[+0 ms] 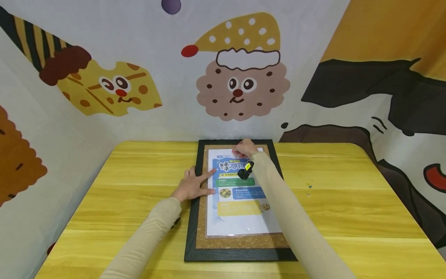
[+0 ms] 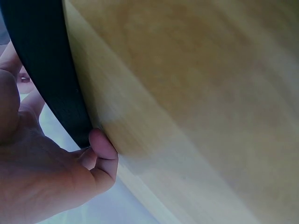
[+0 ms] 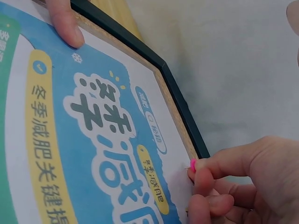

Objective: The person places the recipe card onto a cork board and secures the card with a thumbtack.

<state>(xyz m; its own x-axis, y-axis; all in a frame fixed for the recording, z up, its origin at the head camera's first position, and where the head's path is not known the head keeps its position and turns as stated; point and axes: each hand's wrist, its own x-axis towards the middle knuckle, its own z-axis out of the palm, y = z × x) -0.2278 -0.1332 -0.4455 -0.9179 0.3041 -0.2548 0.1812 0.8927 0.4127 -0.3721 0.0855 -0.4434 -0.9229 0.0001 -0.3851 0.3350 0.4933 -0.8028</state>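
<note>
A printed sheet (image 1: 240, 226) with blue, green and yellow panels lies on a cork board (image 1: 240, 243) in a black frame (image 1: 240, 254). My left hand (image 1: 191, 186) rests over the frame's left side, spread fingertips on the sheet's left edge. In the left wrist view, the left hand (image 2: 56, 172) lies against the black frame (image 2: 46, 60). Near the sheet's top edge, my right hand (image 1: 245, 148) pinches a pink push pin. The right wrist view shows this push pin (image 3: 193, 164) between thumb and finger of the right hand (image 3: 247, 172), its metal point toward the sheet (image 3: 154, 121).
Several tiny pieces (image 1: 309, 186), too small to make out, lie on the yellow wooden table (image 1: 334, 224) right of the frame. A cloth with cartoon figures (image 1: 174, 128) hangs behind the table's far edge. A black wrist device (image 1: 246, 170) sits on the right wrist.
</note>
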